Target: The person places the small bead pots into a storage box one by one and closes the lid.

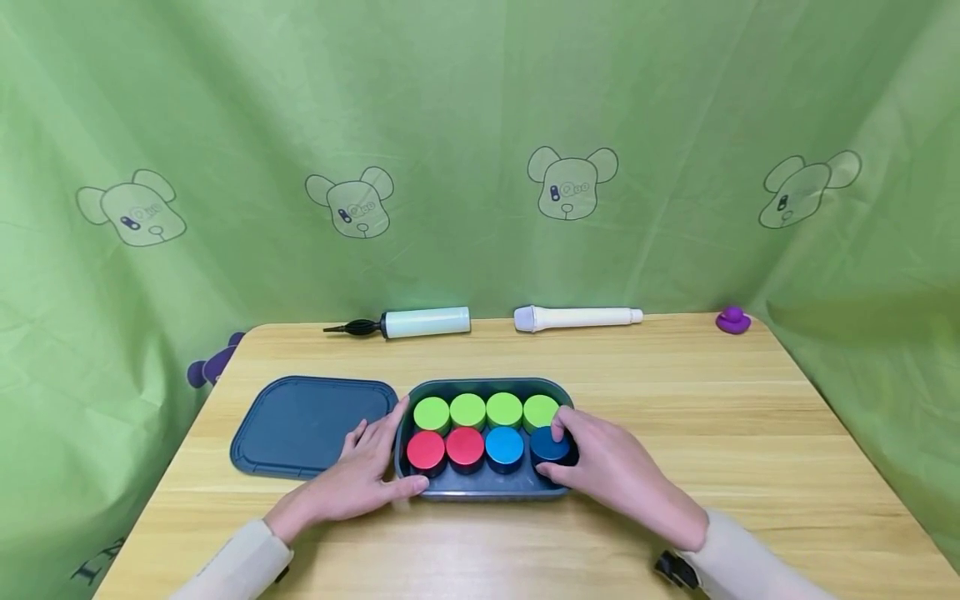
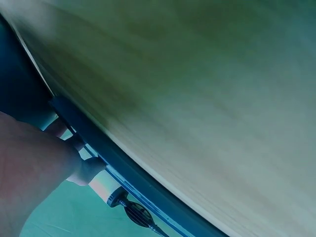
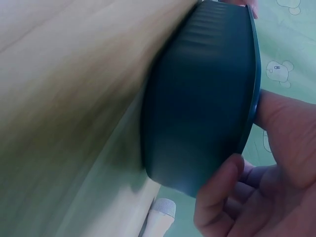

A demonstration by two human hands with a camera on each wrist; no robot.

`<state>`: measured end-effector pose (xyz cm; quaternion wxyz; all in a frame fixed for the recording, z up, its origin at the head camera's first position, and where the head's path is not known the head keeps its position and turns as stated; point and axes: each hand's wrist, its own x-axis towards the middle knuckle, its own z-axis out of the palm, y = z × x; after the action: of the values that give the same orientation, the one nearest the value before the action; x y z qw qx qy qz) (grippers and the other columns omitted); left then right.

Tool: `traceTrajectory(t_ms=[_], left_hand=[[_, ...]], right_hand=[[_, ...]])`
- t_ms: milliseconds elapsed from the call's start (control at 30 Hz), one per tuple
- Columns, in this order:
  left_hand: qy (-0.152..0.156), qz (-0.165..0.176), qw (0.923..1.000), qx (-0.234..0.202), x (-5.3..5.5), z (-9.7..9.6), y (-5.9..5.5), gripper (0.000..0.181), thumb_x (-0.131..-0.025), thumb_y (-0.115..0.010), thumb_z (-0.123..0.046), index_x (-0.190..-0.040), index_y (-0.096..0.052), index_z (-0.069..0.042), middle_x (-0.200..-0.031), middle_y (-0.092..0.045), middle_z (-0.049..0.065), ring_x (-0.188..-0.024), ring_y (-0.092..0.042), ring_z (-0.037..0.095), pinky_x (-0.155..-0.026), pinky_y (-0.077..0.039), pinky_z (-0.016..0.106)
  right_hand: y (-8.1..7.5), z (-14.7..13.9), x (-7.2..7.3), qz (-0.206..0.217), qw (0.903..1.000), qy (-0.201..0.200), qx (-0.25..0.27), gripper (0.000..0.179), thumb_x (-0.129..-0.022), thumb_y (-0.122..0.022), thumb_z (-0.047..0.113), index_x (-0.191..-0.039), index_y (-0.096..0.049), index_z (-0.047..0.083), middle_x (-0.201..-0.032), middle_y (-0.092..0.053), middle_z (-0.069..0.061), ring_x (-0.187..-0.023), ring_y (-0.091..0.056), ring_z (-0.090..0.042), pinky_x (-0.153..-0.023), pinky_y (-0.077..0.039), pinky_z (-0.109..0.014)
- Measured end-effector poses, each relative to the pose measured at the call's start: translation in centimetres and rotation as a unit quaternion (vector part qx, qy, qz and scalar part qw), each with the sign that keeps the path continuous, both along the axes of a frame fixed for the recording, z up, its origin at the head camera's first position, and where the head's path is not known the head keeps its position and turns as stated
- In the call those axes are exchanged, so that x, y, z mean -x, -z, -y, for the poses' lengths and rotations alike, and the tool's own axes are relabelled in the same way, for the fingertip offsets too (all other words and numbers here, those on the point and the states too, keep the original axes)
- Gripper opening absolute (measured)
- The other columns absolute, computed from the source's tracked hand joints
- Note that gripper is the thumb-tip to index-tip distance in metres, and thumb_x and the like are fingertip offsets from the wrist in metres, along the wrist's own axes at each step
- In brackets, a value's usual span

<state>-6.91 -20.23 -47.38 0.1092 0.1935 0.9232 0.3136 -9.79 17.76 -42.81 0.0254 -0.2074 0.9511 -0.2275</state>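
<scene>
A dark blue rectangular box (image 1: 480,493) sits on the table, holding a back row of several lime-green cylinders (image 1: 468,410). Its front row has two red cylinders (image 1: 465,448), a bright blue cylinder (image 1: 504,447) and a dark blue cylinder (image 1: 550,444) at the right end. My right hand (image 1: 611,458) pinches this dark blue cylinder between thumb and curled fingers; the right wrist view shows that hand (image 3: 276,182) at the box's end wall (image 3: 197,108). My left hand (image 1: 356,475) rests along the left rim, fingers extended and thumb at the front corner.
A flat dark blue lid (image 1: 303,425) lies left of the box, its right edge close to the left hand. Along the back edge are a hand pump (image 1: 426,322), a white microphone (image 1: 579,317) and a purple toy duck (image 1: 733,320). A green curtain (image 1: 465,167) hangs behind.
</scene>
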Motion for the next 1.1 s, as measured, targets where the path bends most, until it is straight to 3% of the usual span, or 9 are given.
traceTrajectory(t_ms=[300,767,1100], left_hand=[[0.003,0.0,1.0,0.002,0.2,-0.2,0.1,0.114,-0.1,-0.067,-0.068,-0.177,0.007,-0.027,-0.18,-0.019,0.014,-0.164,-0.016,0.04,-0.127,0.0,0.07],[0.002,0.005,1.0,0.005,0.2,0.0,-0.2,0.117,-0.098,-0.067,-0.072,-0.176,0.009,-0.03,-0.179,-0.02,0.011,-0.165,-0.017,0.035,-0.128,0.001,0.067],[-0.001,-0.036,0.9993,0.008,-0.2,0.1,-0.7,0.118,-0.096,-0.069,-0.074,-0.178,-0.001,-0.025,-0.174,-0.034,0.012,-0.16,-0.028,0.037,-0.126,-0.01,0.069]], right_hand=[[0.2,0.6,0.2,0.022,0.9995,0.012,-0.02,0.045,-0.082,-0.099,0.034,-0.094,-0.058,0.018,-0.074,-0.051,0.003,-0.066,-0.05,-0.015,-0.056,-0.037,-0.031],[0.0,0.7,-0.1,0.023,0.9997,-0.009,-0.009,0.035,-0.089,-0.095,0.031,-0.093,-0.062,0.019,-0.085,-0.056,0.003,-0.074,-0.052,-0.015,-0.06,-0.043,-0.031],[0.1,0.1,-0.9,-0.009,0.9997,-0.019,0.01,0.025,-0.096,-0.088,0.029,-0.102,-0.066,0.019,-0.1,-0.062,0.004,-0.082,-0.055,-0.012,-0.07,-0.052,-0.031]])
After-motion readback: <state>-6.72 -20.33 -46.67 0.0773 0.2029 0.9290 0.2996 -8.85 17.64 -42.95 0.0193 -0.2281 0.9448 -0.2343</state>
